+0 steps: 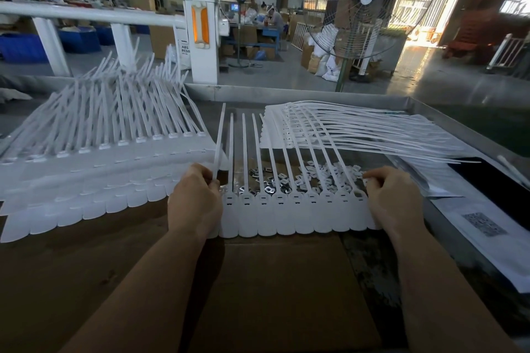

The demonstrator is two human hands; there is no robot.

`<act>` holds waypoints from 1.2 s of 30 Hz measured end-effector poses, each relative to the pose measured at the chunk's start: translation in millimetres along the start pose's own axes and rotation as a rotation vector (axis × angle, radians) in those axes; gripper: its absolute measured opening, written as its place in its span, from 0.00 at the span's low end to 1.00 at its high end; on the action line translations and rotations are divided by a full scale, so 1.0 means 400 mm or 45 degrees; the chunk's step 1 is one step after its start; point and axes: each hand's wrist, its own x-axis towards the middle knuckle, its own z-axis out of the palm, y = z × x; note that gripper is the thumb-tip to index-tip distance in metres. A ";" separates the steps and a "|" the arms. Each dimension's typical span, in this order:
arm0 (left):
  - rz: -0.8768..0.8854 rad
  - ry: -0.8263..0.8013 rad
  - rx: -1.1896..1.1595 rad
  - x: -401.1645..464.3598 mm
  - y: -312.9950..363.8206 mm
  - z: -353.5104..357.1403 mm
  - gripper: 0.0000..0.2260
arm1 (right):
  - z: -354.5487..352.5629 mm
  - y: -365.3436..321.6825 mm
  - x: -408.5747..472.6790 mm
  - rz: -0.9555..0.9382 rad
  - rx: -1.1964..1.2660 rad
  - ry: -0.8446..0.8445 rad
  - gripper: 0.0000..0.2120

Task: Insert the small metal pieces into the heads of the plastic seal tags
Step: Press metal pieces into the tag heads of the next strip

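The strip of seal tags (295, 215) is white, matt, smooth plastic, faintly translucent at its rounded flags. Beyond its heads lies a scatter of small metal pieces (268, 180), glossy and mirror-bright, some showing white. Under the strip lies a sheet of cardboard (284, 289), brown, matt and slightly fibrous; right of the strip the tray rim (447, 120) is dull grey metal.
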 end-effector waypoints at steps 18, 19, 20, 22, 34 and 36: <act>-0.002 0.011 0.002 0.004 -0.004 0.003 0.06 | -0.010 0.006 0.004 0.127 0.052 -0.175 0.11; -0.001 0.011 0.005 0.004 -0.004 0.003 0.06 | -0.011 0.007 0.004 0.123 0.056 -0.174 0.10; 0.000 0.011 0.007 0.005 -0.004 0.004 0.06 | -0.012 0.007 0.004 0.120 0.062 -0.172 0.10; 0.002 0.010 0.010 0.005 -0.005 0.003 0.05 | -0.012 0.008 0.004 0.126 0.093 -0.169 0.10; 0.019 0.012 0.030 0.004 -0.005 0.001 0.05 | -0.013 0.002 -0.001 0.158 0.114 -0.151 0.08; 0.021 0.015 0.031 0.004 -0.005 0.001 0.05 | -0.013 0.001 -0.003 0.164 0.122 -0.158 0.07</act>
